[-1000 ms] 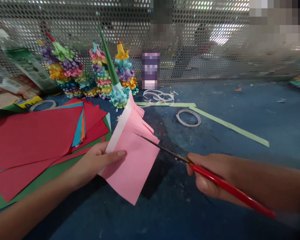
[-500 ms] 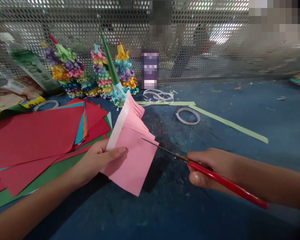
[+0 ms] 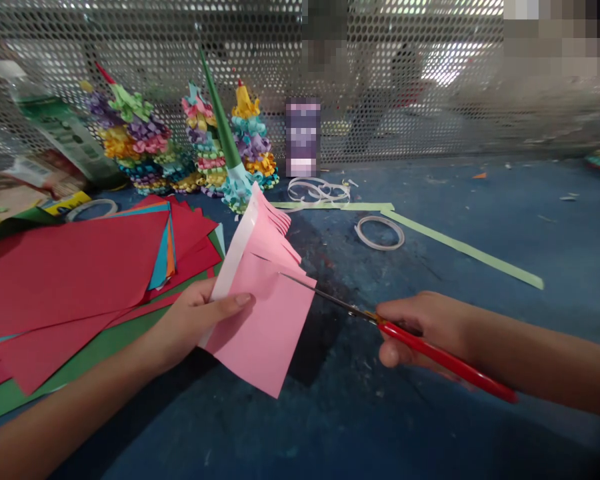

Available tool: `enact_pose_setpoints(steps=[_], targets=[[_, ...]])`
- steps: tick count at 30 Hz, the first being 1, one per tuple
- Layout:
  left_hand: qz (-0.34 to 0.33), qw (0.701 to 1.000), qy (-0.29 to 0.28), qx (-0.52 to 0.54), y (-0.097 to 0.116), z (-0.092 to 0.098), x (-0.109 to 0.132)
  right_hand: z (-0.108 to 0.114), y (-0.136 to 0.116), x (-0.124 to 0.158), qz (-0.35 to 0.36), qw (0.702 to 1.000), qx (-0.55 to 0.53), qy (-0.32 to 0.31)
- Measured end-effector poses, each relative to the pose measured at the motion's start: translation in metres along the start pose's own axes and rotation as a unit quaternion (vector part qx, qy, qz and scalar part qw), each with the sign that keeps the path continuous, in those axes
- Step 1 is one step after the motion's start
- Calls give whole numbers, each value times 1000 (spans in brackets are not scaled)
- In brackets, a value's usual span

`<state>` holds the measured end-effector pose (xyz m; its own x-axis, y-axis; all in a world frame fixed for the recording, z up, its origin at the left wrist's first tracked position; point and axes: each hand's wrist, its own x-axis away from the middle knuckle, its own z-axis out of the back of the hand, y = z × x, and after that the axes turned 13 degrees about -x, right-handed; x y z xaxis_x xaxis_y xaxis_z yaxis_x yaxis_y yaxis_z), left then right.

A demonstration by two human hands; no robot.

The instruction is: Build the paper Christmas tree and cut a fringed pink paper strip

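Note:
My left hand point(image 3: 195, 320) pinches a sheet of pink paper point(image 3: 260, 333) by its left side, thumb on top. A white strip runs along that edge, and narrow slits form a fringe at the upper right of the sheet. In my right hand point(image 3: 415, 327) is a pair of scissors point(image 3: 445, 360) with red handles. Their blades reach over the paper's right edge, tips near the middle of the sheet. Behind the paper stands a green-tipped paper cone point(image 3: 223, 120) with curled light blue fringe at its lower part.
Red paper sheets point(image 3: 70, 267) lie over green and blue ones at left. Several fringed cones point(image 3: 253, 133) and a green bottle point(image 3: 65, 133) stand by the perforated metal panel point(image 3: 380, 80). A coiled white strip point(image 3: 380, 233) and a pale green strip point(image 3: 465, 250) lie on the blue table.
The red scissor handles have drawn closer together, and the blades lie at a cut in the pink paper. My left hand keeps its hold with hardly any movement.

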<state>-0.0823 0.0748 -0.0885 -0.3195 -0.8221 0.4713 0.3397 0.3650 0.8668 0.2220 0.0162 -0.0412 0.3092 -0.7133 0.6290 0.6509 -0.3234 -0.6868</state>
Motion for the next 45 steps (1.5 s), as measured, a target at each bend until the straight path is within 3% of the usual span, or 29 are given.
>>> enact_pose_setpoints(steps=[6,12,18,23,30,38,45], targets=[[16,1000,-19,6,1,0,2,-1,3,2,103,989,110,3],[32,999,-19,33,4,2,1,1,-12,-5,90,987,135,7],[38,996,-63,58,4,7,-1,9,-5,-17,67,994,83,-14],[35,994,-82,56,5,5,0,3,-16,-18,31,998,53,-17],[38,996,-71,47,5,4,1,4,-16,-19,33,997,71,-7],[40,991,-112,68,4,4,4,2,-29,-11,73,986,146,-35],[38,994,-92,54,8,3,8,0,-34,-20,71,988,134,-33]])
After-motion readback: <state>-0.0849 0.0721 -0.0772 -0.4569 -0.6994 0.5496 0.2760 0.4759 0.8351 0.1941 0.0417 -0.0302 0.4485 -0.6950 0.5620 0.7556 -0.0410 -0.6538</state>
